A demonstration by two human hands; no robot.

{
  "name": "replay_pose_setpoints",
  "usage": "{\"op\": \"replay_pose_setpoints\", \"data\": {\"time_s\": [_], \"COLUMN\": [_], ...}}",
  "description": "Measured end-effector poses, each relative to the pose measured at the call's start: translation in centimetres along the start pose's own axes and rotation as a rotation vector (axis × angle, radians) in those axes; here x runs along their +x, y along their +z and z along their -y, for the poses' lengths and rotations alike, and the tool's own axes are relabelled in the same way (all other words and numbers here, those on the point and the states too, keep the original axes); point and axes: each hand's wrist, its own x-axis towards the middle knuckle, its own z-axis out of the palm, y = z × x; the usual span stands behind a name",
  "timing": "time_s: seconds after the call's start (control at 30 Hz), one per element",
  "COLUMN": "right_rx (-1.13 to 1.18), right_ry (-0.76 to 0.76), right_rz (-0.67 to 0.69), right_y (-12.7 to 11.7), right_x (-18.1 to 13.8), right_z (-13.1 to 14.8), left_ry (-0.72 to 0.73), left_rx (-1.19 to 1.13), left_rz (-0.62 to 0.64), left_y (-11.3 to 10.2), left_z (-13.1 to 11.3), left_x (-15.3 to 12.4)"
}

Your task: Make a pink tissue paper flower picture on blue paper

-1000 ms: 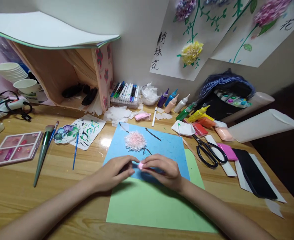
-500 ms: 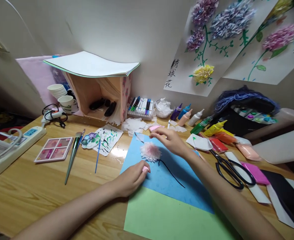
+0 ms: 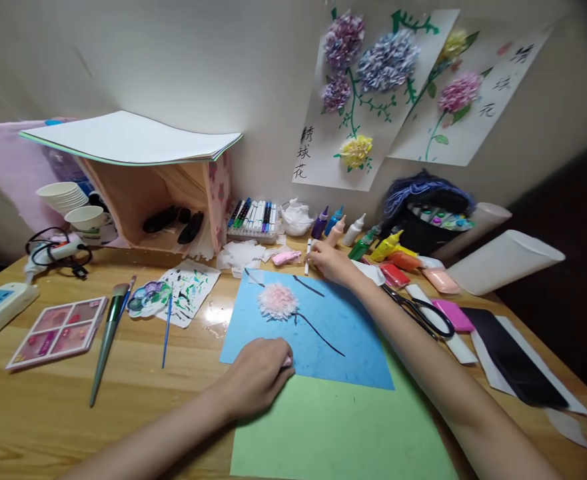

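A fluffy pink-and-white paper flower (image 3: pixel 278 301) rests on the blue paper (image 3: pixel 353 360), near dark drawn lines, one running down to the right like a stem. My left hand (image 3: pixel 260 373) lies at the lower left edge of this paper, its fingers curled round a small pink piece (image 3: pixel 287 361), mostly hidden. Beyond the far edge of the blue sheet, my right hand (image 3: pixel 333 261) has its fingertips closed at a slim white marker (image 3: pixel 308 257). Green paper (image 3: pixel 333 433) extends below the blue sheet.
Paint bottles (image 3: pixel 334 220) and a marker box (image 3: pixel 252 221) line the wall. Scissors (image 3: pixel 418 312) lie to the right, beside a pink block (image 3: pixel 453 315). On the left are a brush (image 3: pixel 109 337), a palette (image 3: pixel 57 332), a paint-stained sheet (image 3: pixel 190 293) and a power strip (image 3: pixel 0 307).
My right hand has moved from above the flower to the marker behind the paper. My left hand has come slightly nearer, still curled. The camera view has turned to the right.
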Motion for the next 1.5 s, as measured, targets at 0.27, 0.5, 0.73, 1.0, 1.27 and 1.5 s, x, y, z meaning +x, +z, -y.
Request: {"op": "replay_pose_setpoints", "data": {"time_s": [0.27, 0.5, 0.73, 1.0, 1.27, 1.5], "right_rx": [0.147, 1.178, 1.389, 1.572, 1.614, 1.294], "right_ry": [-0.087, 0.160, 0.177, 0.068, 0.243, 0.342], "right_rz": [-0.323, -0.361, -0.170, 0.587, -0.172, 0.132], "right_y": [-0.9, -5.0, -4.2, -5.8, -7.0, -1.8], "right_x": [-1.3, -9.2, -11.7, -11.1, -12.2, -9.4], "right_z": [-0.5, 6.8, 9.5, 10.3, 4.5, 7.9], "left_ry": [-0.081, -0.129, -0.083, -0.028, -0.204, -0.080], "left_rx": [-0.049, -0.349, -0.275, -0.423, -1.031, -0.216], "left_rz": [-0.069, -0.084, 0.005, 0.297, 0.481, 0.125], "left_y": [0.4, -1.0, -1.8, -4.0, -5.2, -2.4], "left_z": [0.1, -1.5, -3.4, -3.0, -0.2, 0.6], "left_x": [0.9, 1.2, 2.6, 2.1, -0.8, 1.7]}}
